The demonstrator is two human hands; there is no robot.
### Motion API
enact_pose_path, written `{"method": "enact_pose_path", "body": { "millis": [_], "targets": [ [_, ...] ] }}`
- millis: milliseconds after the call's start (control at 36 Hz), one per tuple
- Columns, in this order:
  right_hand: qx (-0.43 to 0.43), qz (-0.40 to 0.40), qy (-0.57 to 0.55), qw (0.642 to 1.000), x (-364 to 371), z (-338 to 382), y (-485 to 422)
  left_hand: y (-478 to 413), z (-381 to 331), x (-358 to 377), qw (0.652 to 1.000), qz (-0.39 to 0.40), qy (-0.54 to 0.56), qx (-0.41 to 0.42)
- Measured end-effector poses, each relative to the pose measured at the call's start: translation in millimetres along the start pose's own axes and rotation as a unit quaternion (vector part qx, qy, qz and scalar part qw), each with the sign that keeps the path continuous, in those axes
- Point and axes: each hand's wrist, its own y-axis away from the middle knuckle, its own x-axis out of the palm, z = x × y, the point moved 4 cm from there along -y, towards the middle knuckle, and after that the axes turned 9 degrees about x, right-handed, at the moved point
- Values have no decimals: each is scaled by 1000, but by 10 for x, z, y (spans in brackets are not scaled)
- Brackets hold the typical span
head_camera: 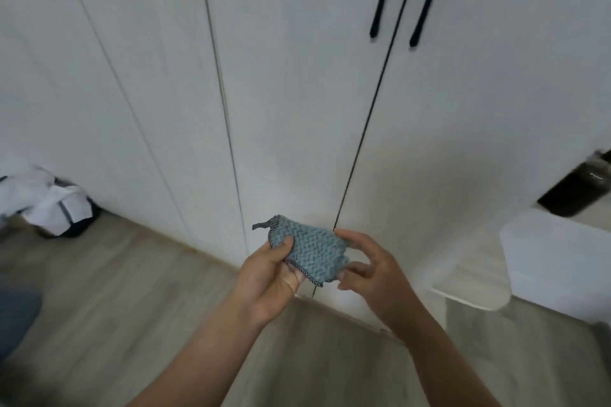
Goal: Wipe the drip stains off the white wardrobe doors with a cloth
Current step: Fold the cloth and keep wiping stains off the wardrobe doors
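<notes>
Teal cloth [310, 251] pinched in my left hand [267, 277], right hand [373, 271] gripping its other edge; wardrobe doors [297, 92] dead ahead, untouched.

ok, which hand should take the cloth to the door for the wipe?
Probably left: the left hand pinches the cloth with thumb on top, fingers beneath. The right hand only meets its edge, grip unclear.

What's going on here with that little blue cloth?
A person is standing in front of the white wardrobe doors, holding a small blue-grey cloth in both hands. The left hand pinches one side with the thumb on top, and the right hand holds the other edge. The cloth is not touching the doors, so wiping is not under way at this moment.
</notes>
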Motion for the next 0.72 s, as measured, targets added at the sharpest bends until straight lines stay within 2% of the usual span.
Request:
{"method": "enact_pose_path", "body": {
  "millis": [111,222,306,361,417,472,528,583,639,722],
  "targets": [
    [-56,14,39,998,442,284,-290,-177,-427,-222,1000,8,8,-13],
    [-97,0,170,981,789,517,-527,-240,-678,-386,998,11,15,-54],
    [-92,1,210,973,958,676,-681,-270,-783,-530,994,-10,-71,-87],
    [-69,3,222,973,1024,796,-782,-319,-897,-658,979,-37,-198,-32],
    [-35,15,215,976,1050,863,-870,-287,-1075,-673,953,-49,-295,57],
    [-7,36,202,979,1065,900,-927,-206,-1269,-559,918,10,-367,150],
    [12,76,169,983,1090,927,-947,-139,-1396,-429,878,89,-427,197],
    [25,131,118,984,1115,984,-939,-117,-1472,-344,851,107,-465,219],
    [28,177,101,979,1126,1064,-936,-104,-1539,-278,836,91,-483,243],
    [28,213,166,962,1066,1148,-975,-94,-1619,-209,843,74,-459,269]
  ]
}}
